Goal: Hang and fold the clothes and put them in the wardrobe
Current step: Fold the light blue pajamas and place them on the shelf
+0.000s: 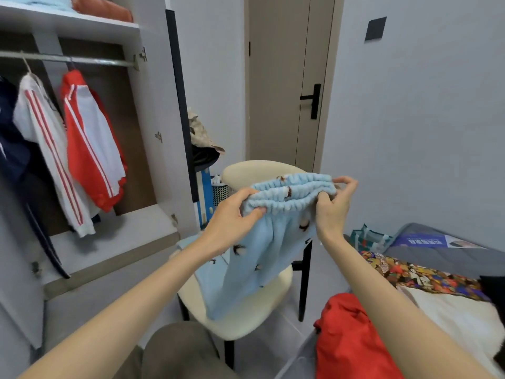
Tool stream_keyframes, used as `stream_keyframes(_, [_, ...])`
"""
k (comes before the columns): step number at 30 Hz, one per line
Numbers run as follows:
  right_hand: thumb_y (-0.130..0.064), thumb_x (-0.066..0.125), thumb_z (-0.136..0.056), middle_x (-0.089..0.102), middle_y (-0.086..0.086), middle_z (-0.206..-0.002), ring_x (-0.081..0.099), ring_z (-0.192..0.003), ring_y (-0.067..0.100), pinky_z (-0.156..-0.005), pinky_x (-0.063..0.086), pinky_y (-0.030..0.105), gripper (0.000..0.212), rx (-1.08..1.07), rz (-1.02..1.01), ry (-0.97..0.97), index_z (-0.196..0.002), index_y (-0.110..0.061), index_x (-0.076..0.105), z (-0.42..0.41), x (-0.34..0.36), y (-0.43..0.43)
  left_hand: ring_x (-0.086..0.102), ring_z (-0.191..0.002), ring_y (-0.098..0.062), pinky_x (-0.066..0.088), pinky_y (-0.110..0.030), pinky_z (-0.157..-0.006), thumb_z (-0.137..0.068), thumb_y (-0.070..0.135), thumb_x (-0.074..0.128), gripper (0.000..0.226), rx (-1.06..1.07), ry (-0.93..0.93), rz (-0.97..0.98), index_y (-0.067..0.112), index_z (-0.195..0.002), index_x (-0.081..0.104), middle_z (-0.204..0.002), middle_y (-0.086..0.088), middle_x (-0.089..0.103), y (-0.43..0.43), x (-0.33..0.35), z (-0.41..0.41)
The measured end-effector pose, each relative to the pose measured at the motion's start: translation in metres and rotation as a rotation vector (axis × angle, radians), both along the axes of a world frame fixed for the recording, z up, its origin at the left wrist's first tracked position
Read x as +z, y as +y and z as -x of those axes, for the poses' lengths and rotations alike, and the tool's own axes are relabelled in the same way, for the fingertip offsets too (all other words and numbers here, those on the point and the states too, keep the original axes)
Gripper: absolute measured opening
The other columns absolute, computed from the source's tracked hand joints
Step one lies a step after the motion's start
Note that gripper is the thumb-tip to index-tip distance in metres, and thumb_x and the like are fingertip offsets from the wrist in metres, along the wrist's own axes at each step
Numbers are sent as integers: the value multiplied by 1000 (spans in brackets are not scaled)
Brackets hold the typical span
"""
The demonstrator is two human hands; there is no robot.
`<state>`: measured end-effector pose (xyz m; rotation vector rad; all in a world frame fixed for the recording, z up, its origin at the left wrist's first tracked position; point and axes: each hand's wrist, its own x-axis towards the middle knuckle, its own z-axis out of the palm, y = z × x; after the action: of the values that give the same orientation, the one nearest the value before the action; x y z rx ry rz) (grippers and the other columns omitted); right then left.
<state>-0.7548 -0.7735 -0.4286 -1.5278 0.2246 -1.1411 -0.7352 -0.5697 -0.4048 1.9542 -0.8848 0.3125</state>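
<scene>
1. The pale blue trousers [273, 242] were soft, fluffy fleece with a puckered elastic waistband. They were held up above the chair [246, 321], and the legs drooped onto its seat.
2. The left hand [232, 217] gripped one end of the waistband, with its fingers [246, 192] curled over the top and the thumb pressed underneath. The right hand [334, 206] pinched the other end, its fingers bent into the gathers.
3. The chair was cream, smooth and rounded, on thin black legs.
4. The small dark motifs on the fleece were too blurred to make out. More pale blue cloth lay on the seat behind the left wrist, and I could not tell if it was a separate piece.
5. Left of the chair stood the open wardrobe [153, 132]. On its metal rail [68, 59] hung a red-and-white jacket [90, 149], a white jacket with red stripes [46, 138] and a navy garment [11, 138] cut off by the frame edge.
6. Right of the chair was a bed [451, 310] with a crumpled red garment [347, 337] and a busy patterned cloth [423, 274].
7. Behind the chair was a beige door [284, 77] in grey walls. Grey floor tiles lay beneath the chair.
</scene>
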Motion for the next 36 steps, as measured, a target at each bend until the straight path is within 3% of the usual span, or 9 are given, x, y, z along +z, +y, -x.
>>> stream_keyframes(6, [-14,40,-71,49,0,-63,44,-53,11,-53,38,33,31,-2,60,153,-100,-23,38,-17,-34,-5,54,-76,10,39,-8,-65,-92,19,62,11,-49,255,-20,27,-97,58,-86,17,60,-4,-45,-24])
stream_keyframes(9, [-23,41,-72,45,-5,-62,41,-52,9,-50,33,30,26,-8,167,283,-98,-22,44,-14,-52,-18,55,-80,-2,41,-18,-67,-93,24,60,8,-5,324,-101,21,-100,59,-86,14,59,-6,-71,-20])
stream_keyframes(13, [-24,49,-83,53,-5,-74,48,-64,15,-53,30,29,15,80,281,810,-98,-21,47,-80,-125,-14,52,-81,-16,37,-29,-67,-94,29,57,21,63,565,-347,9,-101,57,-87,2,57,-1,-149,-84])
stream_keyframes(17, [-23,53,-88,57,0,-92,53,-77,19,-62,37,32,18,216,292,873,-104,-16,49,-91,-138,-13,54,-89,-17,38,-29,-71,-95,29,56,23,90,588,-418,9,-106,55,-98,-2,59,8,-169,-88])
stream_keyframes(23, [-28,55,-89,59,-1,-80,52,-64,14,-56,39,29,26,319,306,1077,-113,-21,49,-146,-180,5,53,-83,-19,37,-31,-68,-94,31,55,30,174,739,-484,4,-107,53,-99,-10,60,23,-215,-134])
stream_keyframes(26, [-25,56,-90,60,3,-86,56,-76,21,-71,45,34,33,358,328,1148,-122,-19,50,-167,-196,12,52,-85,-20,33,-31,-67,-95,33,54,33,192,784,-517,3,-110,52,-107,-15,60,30,-233,-150])
stream_keyframes(29, [-13,53,-88,58,10,-118,51,-109,29,-92,42,38,48,365,470,1258,-134,-21,47,-172,-213,17,55,-97,-24,38,-31,-72,-97,36,51,33,195,809,-567,13,-120,46,-116,-11,58,33,-246,-153])
stream_keyframes(32, [-6,49,-87,40,12,-145,33,-129,33,-104,31,41,60,272,757,1168,-142,-28,42,-158,-223,23,41,-120,-29,42,-34,-86,-96,33,52,57,310,617,-630,20,-146,28,-135,-10,35,31,-252,-140])
stream_keyframes(36, [-18,42,-98,22,5,-159,18,-143,29,-117,12,46,53,346,964,991,-148,-31,35,-131,-241,24,28,-133,-28,30,-40,-106,-94,28,54,51,256,97,-634,18,-142,41,-146,-10,31,14,-252,-109])
